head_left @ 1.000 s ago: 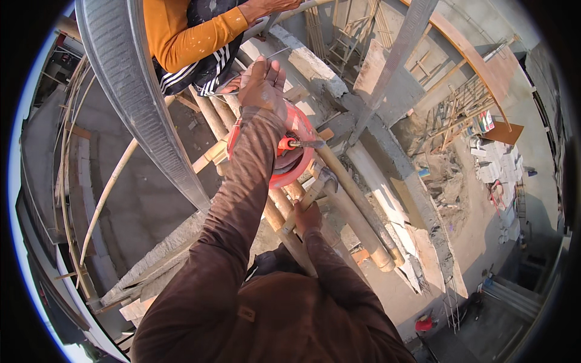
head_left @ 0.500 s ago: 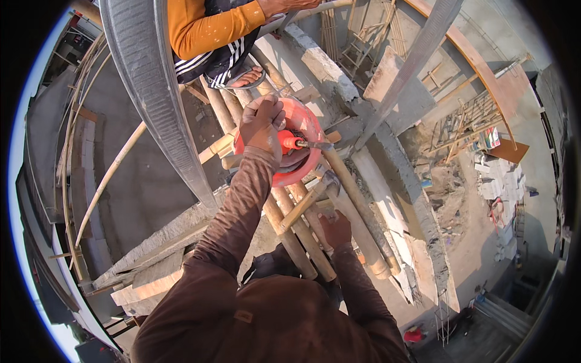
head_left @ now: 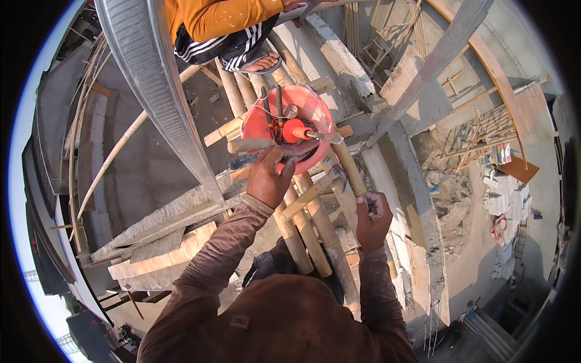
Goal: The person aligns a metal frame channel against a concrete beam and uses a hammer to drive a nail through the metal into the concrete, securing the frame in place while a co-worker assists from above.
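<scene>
My left hand [head_left: 272,176] is at the near rim of a red plastic bucket [head_left: 321,112], its thumb and fingers apart. Inside the bucket are dark-handled tools [head_left: 279,104] and a red-orange conical piece [head_left: 295,130] with a metal shaft. Lower to the right, my right hand [head_left: 373,221] is closed, thumb against curled fingers; whatever it holds is too small or hidden. Between the hands, a hammer [head_left: 311,196] with a wooden handle and metal head lies across the bamboo poles [head_left: 318,227].
A person in an orange sleeve [head_left: 233,21] and sandals is beyond the bucket. Metal channel posts [head_left: 151,85] rise at left and right [head_left: 433,66]. Rough concrete beams [head_left: 399,175] flank the poles. Lower ground with rubble [head_left: 454,212] shows at right.
My left hand has come back from the bucket's far left side to its near rim. My right hand has risen and moved right, away from the poles near the hammer.
</scene>
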The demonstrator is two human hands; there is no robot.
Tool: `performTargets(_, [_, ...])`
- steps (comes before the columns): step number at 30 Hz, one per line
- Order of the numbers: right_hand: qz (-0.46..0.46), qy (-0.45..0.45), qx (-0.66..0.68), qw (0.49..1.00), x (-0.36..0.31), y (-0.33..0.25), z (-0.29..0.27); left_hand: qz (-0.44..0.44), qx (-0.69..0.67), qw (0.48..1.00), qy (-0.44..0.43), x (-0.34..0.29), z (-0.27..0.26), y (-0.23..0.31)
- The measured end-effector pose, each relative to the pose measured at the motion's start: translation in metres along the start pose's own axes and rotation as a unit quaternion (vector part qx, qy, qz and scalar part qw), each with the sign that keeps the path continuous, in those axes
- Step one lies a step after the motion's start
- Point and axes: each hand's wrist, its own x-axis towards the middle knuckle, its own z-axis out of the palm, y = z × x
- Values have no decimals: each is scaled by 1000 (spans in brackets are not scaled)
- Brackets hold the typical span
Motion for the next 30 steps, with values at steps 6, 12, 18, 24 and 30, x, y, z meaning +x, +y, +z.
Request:
performTargets(6, [-132, -109, -74, 982, 70, -51, 43, -17, 107, 986, -131, 11, 9, -13])
performTargets(12, [-256, -41, -252, 932, 195, -48, 149, -28, 82, 990, -114, 16, -10, -4])
performTargets(18, [-61, -183, -307, 932, 340, 10, 148, -80, -120, 973, -180, -41, -48, 19])
performTargets(24, [-331, -244, -354, 840, 340, 105, 177, -236, -164, 902, -323, -111, -52, -7])
performTargets(30, [-173, -378, -363, 834, 326, 125, 211, -288, -146, 899, -298, -113, -46, -33])
